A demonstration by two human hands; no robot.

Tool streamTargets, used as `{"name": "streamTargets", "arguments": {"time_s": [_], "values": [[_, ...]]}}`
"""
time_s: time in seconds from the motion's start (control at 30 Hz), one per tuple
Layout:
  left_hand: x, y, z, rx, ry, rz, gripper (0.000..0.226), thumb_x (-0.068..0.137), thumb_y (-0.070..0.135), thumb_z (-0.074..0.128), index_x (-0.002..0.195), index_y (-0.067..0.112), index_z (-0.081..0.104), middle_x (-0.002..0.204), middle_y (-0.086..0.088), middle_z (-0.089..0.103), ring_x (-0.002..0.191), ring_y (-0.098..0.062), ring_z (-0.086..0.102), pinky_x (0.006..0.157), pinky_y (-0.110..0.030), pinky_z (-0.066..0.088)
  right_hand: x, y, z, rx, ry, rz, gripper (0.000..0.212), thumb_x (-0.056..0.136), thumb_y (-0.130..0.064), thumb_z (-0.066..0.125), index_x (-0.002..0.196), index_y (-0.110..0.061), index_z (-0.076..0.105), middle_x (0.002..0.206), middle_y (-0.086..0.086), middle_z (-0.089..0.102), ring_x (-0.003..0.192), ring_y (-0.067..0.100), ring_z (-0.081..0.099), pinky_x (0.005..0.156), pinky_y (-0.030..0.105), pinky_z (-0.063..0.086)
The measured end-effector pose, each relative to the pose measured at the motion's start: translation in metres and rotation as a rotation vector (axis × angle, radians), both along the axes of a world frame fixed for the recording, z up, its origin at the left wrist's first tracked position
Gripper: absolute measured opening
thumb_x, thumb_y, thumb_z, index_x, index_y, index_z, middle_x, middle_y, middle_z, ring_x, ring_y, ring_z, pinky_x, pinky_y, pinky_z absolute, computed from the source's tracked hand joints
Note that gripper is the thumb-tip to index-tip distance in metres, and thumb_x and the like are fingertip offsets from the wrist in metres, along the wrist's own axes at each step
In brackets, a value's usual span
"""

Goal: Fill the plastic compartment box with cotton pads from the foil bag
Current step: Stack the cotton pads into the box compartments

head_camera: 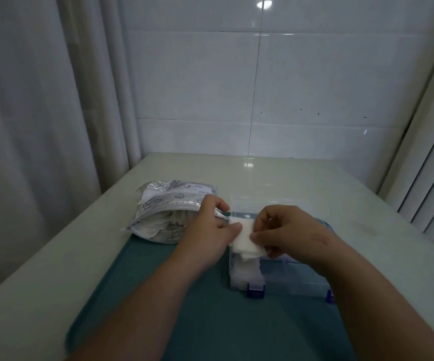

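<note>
Over the left end of the compartment box [283, 277], left hand [210, 227] and right hand [288, 230] meet, both pinching one stack of cotton pads [247, 238], probably squaring it for a cell; foil bag [169, 212] gapes just left of the box.

My feed shows the person as two arms. The left hand [208, 227] and right hand [294, 230] are bare, with short, rounded fingers and broad backs. The left forearm [145, 295] and right forearm [379, 295] are bare too, uncovered from the wrist down to the bottom edge of the picture. The wide lens makes them swell thick toward me. The nails look trimmed short, though the dim, soft picture leaves me unsure.
</note>
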State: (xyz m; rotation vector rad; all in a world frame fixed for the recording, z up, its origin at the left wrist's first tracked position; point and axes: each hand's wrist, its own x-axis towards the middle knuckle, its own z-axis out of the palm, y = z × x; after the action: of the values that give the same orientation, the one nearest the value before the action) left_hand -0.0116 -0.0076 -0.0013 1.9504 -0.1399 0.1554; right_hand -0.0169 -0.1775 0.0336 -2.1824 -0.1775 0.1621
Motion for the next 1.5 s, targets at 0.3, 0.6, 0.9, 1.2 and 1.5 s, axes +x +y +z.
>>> {"name": "streamTargets", "arguments": {"time_s": [0.3,0.6,0.9,1.2,1.5], "values": [[-0.003,0.005,0.002,0.437,-0.052,-0.078,0.010,0.086,0.033,0.067,0.079,0.030,0.061,0.065,0.010,0.052,0.060,-0.003,0.048,0.055,-0.025,0.034,-0.002,-0.001,-0.004,-0.037,0.141,0.028,0.010,0.081,-0.002,0.072,0.088,0.000,0.066,0.077,0.017,0.069,0.059,0.017,0.066,0.066,0.034,0.061],[-0.011,0.003,0.008,0.675,-0.033,-0.100,0.020,0.070,0.031,0.074,0.089,0.038,0.075,0.077,0.018,0.052,0.078,-0.002,0.055,0.065,-0.021,0.042,0.000,0.006,-0.011,-0.221,0.163,0.013,0.008,0.079,-0.004,0.076,0.084,-0.008,0.071,0.087,0.019,0.072,0.054,0.013,0.064,0.055,0.024,0.058],[-0.014,-0.001,0.006,0.758,-0.072,-0.083,0.030,0.074,0.036,0.074,0.104,0.041,0.073,0.089,0.014,0.049,0.081,-0.004,0.048,0.065,-0.020,0.036,-0.001,0.012,-0.012,-0.461,0.033,0.059,0.019,0.075,-0.019,0.079,0.085,-0.033,0.073,0.094,-0.011,0.062,0.075,0.008,0.060,0.078,0.028,0.058],[-0.013,0.000,0.008,0.858,-0.137,-0.014,0.036,0.072,0.049,0.073,0.107,0.044,0.067,0.105,0.014,0.052,0.099,-0.009,0.054,0.073,-0.025,0.036,-0.003,0.007,-0.002,-0.480,0.045,0.009,0.030,0.074,-0.017,0.080,0.099,-0.027,0.066,0.076,0.002,0.072,0.061,0.011,0.069,0.062,0.024,0.060],[-0.011,-0.001,0.006,0.869,-0.118,-0.030,0.036,0.077,0.041,0.070,0.114,0.041,0.067,0.116,0.010,0.055,0.105,-0.013,0.055,0.078,-0.025,0.040,0.000,0.012,-0.007,-0.572,0.012,0.061,0.044,0.074,-0.031,0.080,0.117,-0.031,0.068,0.102,-0.004,0.072,0.081,0.011,0.067,0.083,0.031,0.057]]}}
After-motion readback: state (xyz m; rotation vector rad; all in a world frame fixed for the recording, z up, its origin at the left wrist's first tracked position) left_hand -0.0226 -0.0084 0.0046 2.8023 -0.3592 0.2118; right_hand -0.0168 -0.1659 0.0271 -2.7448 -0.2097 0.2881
